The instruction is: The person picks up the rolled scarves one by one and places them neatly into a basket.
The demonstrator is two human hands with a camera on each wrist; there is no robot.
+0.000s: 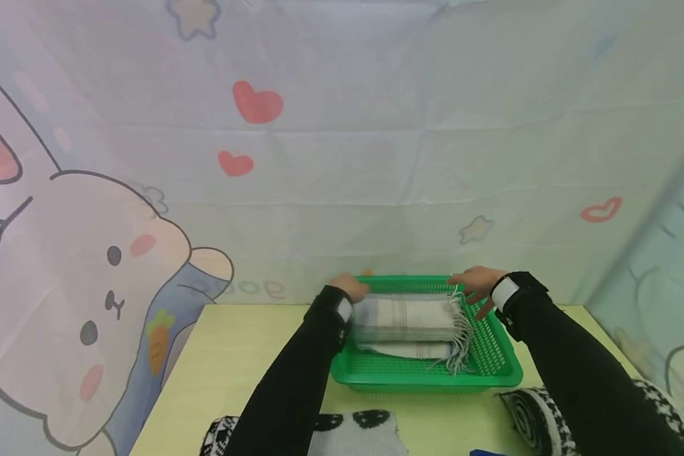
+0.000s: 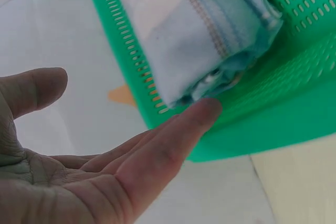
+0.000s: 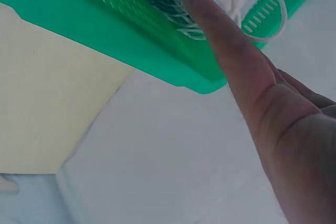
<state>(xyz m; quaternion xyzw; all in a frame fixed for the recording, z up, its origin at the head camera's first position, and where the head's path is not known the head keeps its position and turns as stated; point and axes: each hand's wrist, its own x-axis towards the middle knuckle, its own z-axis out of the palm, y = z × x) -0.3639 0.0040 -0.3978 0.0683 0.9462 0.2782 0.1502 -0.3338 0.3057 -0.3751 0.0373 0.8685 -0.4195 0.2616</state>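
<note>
Both left hand (image 1: 350, 287) and right hand (image 1: 479, 284) are held released, fingers extended: the former by the left end of a rolled plaid scarf (image 1: 405, 318), the latter by its fringe (image 1: 462, 329) at right. The scarf is contained in a green basket (image 1: 427, 381), set on a yellow table (image 1: 251, 354). At near right, a black-and-white roll (image 1: 530, 418) is seen.

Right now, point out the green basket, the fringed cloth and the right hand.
Green basket (image 1: 422, 380), head view: front rim.
Fringed cloth (image 1: 407, 320), head view: upper middle.
Right hand (image 1: 479, 282), head view: middle of the hand.
</note>
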